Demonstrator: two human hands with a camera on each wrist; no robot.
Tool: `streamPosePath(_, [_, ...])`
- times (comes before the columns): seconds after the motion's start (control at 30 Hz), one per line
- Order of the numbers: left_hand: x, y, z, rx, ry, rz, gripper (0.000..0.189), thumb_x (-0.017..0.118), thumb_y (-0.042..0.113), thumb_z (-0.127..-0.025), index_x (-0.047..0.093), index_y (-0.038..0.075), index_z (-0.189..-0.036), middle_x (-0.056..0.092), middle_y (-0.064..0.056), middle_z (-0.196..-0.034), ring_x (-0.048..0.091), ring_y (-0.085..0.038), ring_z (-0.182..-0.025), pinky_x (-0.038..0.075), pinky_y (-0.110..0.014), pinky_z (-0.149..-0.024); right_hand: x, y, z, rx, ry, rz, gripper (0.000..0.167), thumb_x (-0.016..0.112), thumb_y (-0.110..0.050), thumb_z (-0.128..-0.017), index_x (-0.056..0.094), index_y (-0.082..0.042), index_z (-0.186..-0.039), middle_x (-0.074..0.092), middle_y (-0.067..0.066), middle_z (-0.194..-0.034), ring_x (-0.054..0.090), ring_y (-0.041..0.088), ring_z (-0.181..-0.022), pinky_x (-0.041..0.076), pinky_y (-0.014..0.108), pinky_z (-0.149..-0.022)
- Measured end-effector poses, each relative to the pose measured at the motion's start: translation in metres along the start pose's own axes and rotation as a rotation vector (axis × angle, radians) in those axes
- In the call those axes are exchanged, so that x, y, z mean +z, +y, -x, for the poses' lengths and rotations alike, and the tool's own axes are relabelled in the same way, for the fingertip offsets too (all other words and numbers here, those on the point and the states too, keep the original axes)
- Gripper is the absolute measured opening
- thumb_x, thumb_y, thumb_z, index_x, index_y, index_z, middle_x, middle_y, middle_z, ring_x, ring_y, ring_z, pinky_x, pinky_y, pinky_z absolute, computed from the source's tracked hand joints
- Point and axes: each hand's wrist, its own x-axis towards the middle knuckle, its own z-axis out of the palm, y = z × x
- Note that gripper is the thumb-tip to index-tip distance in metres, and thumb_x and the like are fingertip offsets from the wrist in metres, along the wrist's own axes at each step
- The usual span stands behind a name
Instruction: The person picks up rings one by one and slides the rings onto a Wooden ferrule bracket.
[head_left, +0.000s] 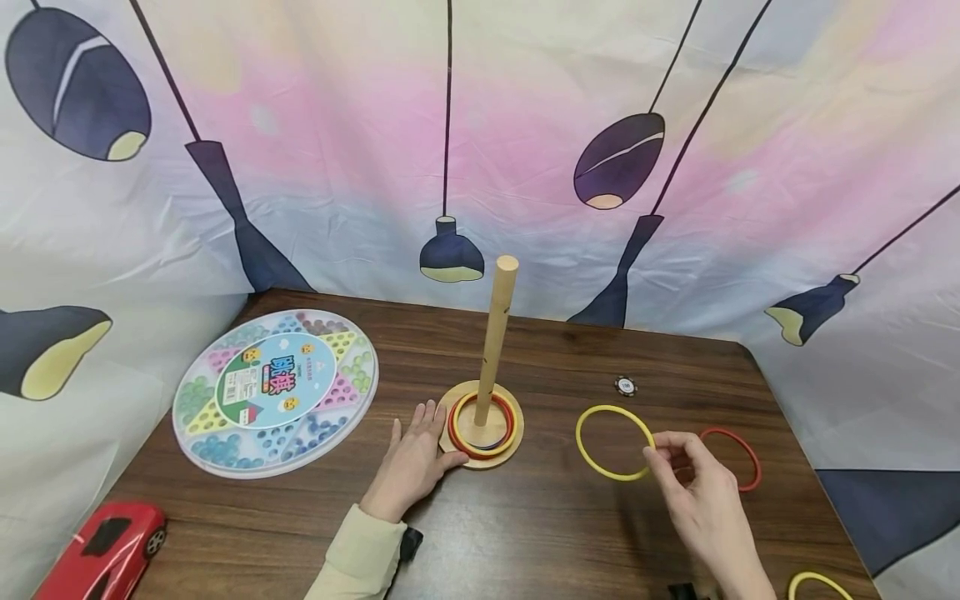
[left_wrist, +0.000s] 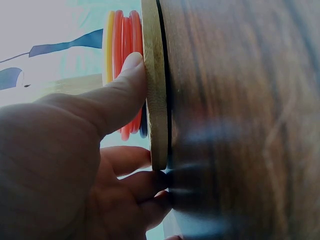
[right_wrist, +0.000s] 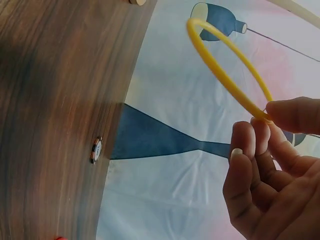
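Observation:
A wooden ring toss stand [head_left: 495,342] has an upright peg on a round base [left_wrist: 156,100]. Around the peg's foot lie stacked rings, a yellow ring [head_left: 459,442] on top, red ones [left_wrist: 118,45] and a dark one beneath. My left hand [head_left: 412,462] holds the base at its left and front edge, thumb and fingers against the rim. Held up right of the stand, a yellow ring [head_left: 600,408] is pinched between the thumb and fingertips of my right hand [head_left: 701,492]. In the right wrist view this yellow ring [right_wrist: 220,72] is tilted, away from the tabletop.
A round Chinese checkers box [head_left: 352,425] lies at the left, a red toy car [head_left: 112,550] in front of it. To the right are a red ring [head_left: 756,467], another yellow ring [head_left: 817,577] and a poker chip [head_left: 626,386]. Printed cloth [head_left: 360,167] hangs behind the table.

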Motion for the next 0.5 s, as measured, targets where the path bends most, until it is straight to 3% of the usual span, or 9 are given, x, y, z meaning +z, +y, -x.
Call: streamPosePath(0.5, [-0.0004, 0.0005, 0.0002, 0.007, 0.005, 0.001, 0.082, 0.068, 0.042, -0.088, 0.038, -0.008, -0.145, 0.033, -0.029, -0.150, 0.026, -0.041, -0.142, 0.016, -0.067, -0.109, 0.0009, -0.0096, -0.0070, 0.010, 0.039, -0.186, 0.015, 0.067, -0.020, -0.093, 0.065, -0.015, -0.107, 0.060, -0.002, -0.088, 0.059, 0.009, -0.075, 0.048, 0.018, -0.058])
